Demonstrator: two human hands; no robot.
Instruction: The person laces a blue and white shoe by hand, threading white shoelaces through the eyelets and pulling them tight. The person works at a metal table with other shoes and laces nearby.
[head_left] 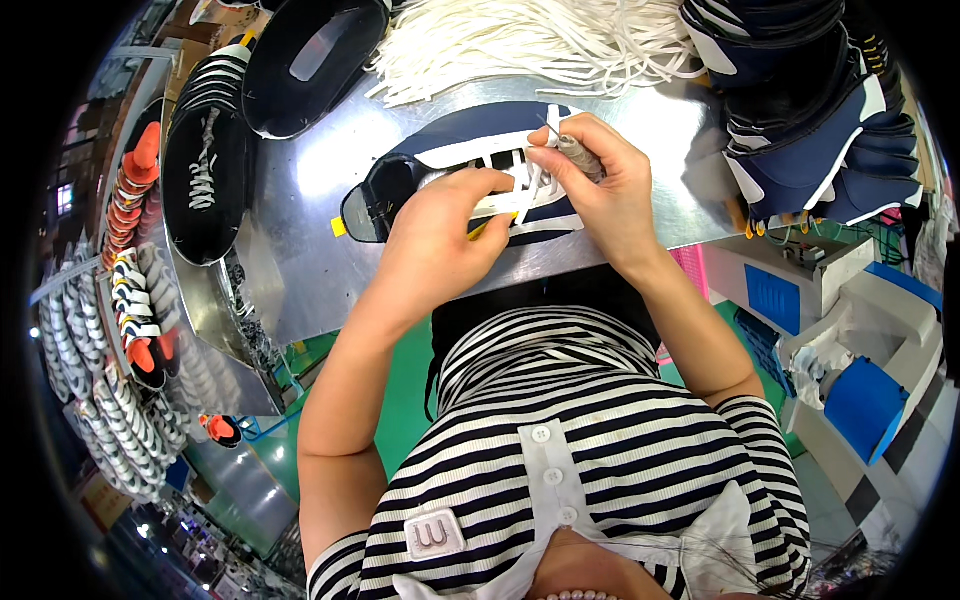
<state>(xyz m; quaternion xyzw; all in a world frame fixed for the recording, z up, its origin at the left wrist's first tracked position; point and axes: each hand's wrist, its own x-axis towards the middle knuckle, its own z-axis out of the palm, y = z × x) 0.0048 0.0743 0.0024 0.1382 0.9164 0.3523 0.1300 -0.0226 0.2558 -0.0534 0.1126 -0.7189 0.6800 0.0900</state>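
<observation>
from where i stand, the metal table has its near edge running close to the person's waist, and the navy and white shoe lies on its side just inside that edge, its dark opening toward the left. bare metal shows to the left of the shoe, and another bright patch beyond the right wrist; behind it only a thin strip separates it from the heap of white cords. dark pieces crowd the left edge, and a stack of navy uppers fills the far right corner. the left hand rests over the shoe, thumb and forefinger parted about the lacing; whether it pinches a strand i cannot tell. the right hand is closed around the awl, handle in the grip, thin tip pointing up and left, thumb and forefinger drawn close together above the lacing.
</observation>
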